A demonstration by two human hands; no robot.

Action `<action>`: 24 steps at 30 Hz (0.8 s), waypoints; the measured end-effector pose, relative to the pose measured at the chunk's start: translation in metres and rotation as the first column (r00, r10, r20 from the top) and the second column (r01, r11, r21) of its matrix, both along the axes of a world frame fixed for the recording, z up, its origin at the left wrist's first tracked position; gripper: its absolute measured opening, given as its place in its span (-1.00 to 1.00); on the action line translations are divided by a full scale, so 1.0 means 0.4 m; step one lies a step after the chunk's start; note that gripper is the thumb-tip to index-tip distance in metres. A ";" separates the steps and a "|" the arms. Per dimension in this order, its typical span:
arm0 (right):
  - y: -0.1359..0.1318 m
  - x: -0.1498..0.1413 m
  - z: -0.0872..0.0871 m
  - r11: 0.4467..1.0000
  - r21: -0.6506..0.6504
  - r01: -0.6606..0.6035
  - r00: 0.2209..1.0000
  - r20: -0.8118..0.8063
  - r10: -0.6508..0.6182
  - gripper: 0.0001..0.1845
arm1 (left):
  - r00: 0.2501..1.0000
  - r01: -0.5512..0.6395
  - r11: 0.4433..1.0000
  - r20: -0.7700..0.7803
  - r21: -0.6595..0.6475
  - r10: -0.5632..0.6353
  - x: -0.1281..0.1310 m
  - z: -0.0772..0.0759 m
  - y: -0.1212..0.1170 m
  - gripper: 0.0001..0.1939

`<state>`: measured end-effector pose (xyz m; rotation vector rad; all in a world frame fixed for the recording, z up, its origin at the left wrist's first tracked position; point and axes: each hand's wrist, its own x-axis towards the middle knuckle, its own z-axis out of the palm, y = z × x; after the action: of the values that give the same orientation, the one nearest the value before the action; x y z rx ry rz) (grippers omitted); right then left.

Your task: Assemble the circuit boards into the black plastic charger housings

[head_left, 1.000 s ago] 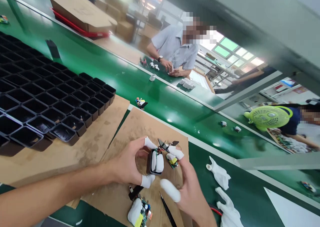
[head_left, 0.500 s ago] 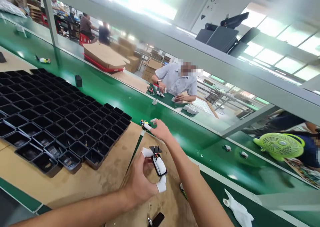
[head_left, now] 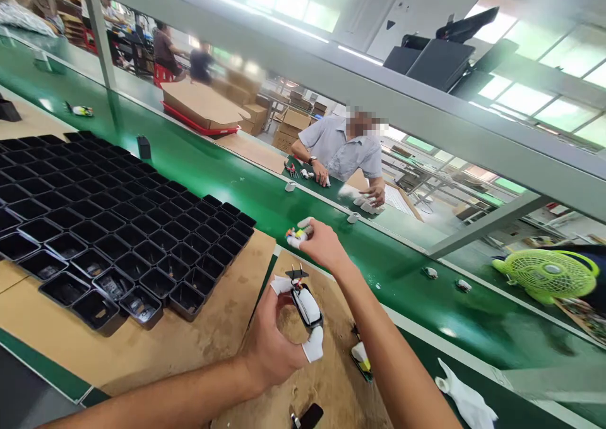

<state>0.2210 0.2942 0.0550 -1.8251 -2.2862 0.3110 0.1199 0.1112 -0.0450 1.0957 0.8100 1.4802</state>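
The person's left hand (head_left: 277, 347) spans a black case (head_left: 319, 322) over the cardboard (head_left: 208, 347), its white block (head_left: 308, 306) seated inside but the pronged plate (head_left: 298, 274) outside one end. The right hand (head_left: 326, 247) pinches a circuit board (head_left: 299, 234) at the green belt (head_left: 402, 271), uncased; a second board (head_left: 362, 358) lies on the cardboard, also uncased

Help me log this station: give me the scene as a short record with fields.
Left hand: holds a black case with a white part inside
Right hand: holds a small circuit board by the green surface
Fingertip covers: white, on both hands
Left of view: rows of open black cases
Across: person in a grey shirt
Far right: green fan
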 end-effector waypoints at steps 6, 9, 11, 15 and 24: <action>-0.307 0.169 -0.016 0.990 -0.060 -0.126 0.988 -0.092 0.120 -0.82 | 0.998 0.036 0.987 0.049 0.154 -0.044 -0.009 0.016 -0.008 -0.37; -0.439 0.227 -0.027 0.988 0.077 -0.130 0.960 -0.241 0.145 -0.71 | 0.992 0.125 0.948 -0.024 0.292 -0.123 -0.013 0.005 -0.019 -0.30; -0.515 0.262 -0.035 0.974 0.213 -0.078 0.897 -0.411 0.162 -0.73 | 0.986 0.156 0.906 -0.114 0.395 -0.120 -0.017 0.002 -0.031 -0.26; -0.624 0.293 -0.076 0.942 0.320 -0.099 0.768 -0.578 0.277 -0.61 | 0.952 0.264 0.822 -0.273 0.504 -0.137 -0.026 0.006 -0.050 -0.25; -0.672 0.289 -0.162 0.950 0.302 -0.080 0.675 -0.685 0.274 -0.17 | 0.953 0.262 0.823 -0.269 0.504 -0.138 -0.030 -0.018 -0.061 -0.02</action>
<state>0.3368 0.0256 -0.0098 -1.0605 -1.8105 0.6168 0.1078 0.0867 -0.0521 1.7395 0.4049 1.4531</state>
